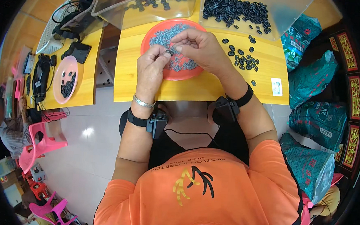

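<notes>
My left hand (150, 67) is closed in a pinch on a small black oval piece (169, 52), over the near side of a round red bowl (179, 77). Many small grey screw-like pins (161, 37) lie inside the bowl. Close to the black piece, my right hand (206, 51) has its thumb and forefinger drawn together. Whatever sits between those fingertips is too small to make out. Right of the bowl, loose black oval pieces (248, 61) with holes lie scattered on the yellow table (130, 81).
Two clear bins (229, 17) of black parts stand at the table's far side. A pink bowl (58, 79) with black pieces rests on the left table. Green bags (312, 78) crowd the right side. Pink chairs (44, 142) and another person (14, 134) are at left.
</notes>
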A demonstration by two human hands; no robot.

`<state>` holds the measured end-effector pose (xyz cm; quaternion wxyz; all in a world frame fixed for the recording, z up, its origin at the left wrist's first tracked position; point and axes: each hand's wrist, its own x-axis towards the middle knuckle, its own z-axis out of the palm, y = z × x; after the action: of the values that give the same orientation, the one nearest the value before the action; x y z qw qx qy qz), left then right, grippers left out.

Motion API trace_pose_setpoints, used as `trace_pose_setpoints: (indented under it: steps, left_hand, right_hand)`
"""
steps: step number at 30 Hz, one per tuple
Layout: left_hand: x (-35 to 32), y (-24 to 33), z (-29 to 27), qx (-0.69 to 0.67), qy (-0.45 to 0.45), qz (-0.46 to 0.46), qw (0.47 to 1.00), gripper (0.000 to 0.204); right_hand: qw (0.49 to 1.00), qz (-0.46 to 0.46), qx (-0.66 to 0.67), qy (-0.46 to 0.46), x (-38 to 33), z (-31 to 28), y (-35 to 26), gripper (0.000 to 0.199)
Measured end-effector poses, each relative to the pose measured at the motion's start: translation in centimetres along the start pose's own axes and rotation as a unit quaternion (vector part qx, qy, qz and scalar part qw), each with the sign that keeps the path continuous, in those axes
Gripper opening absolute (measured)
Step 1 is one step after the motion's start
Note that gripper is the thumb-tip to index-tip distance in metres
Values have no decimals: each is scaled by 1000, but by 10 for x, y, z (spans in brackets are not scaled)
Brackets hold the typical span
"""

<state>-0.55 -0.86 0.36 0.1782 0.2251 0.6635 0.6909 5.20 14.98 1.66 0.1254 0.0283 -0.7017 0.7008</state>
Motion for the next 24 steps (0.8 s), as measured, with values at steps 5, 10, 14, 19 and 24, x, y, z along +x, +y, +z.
trace_pose_setpoints:
  steps: [5, 10, 14, 19, 24]
  left_hand:
    - [0, -4, 1, 41, -7, 16, 999, 11]
    - [0, -4, 3, 67, -27, -1, 997, 11]
    - [-2, 2, 5, 80, -39, 3, 996, 11]
    - [-2, 1, 4, 75, -42, 14, 996, 11]
    - [-4, 5, 8, 41, -28, -12, 999, 12]
  right_hand:
    - [997, 7, -78, -23, -2, -5, -4, 13]
    - [992, 25, -105, -71, -4, -8, -4, 13]
    - [995, 23, -81, -59, -3, -5, -3, 13]
    - [998, 22, -46, -37, -2, -5, -8, 13]
    - [999, 0, -51, -7, -1, -6, 0, 12]
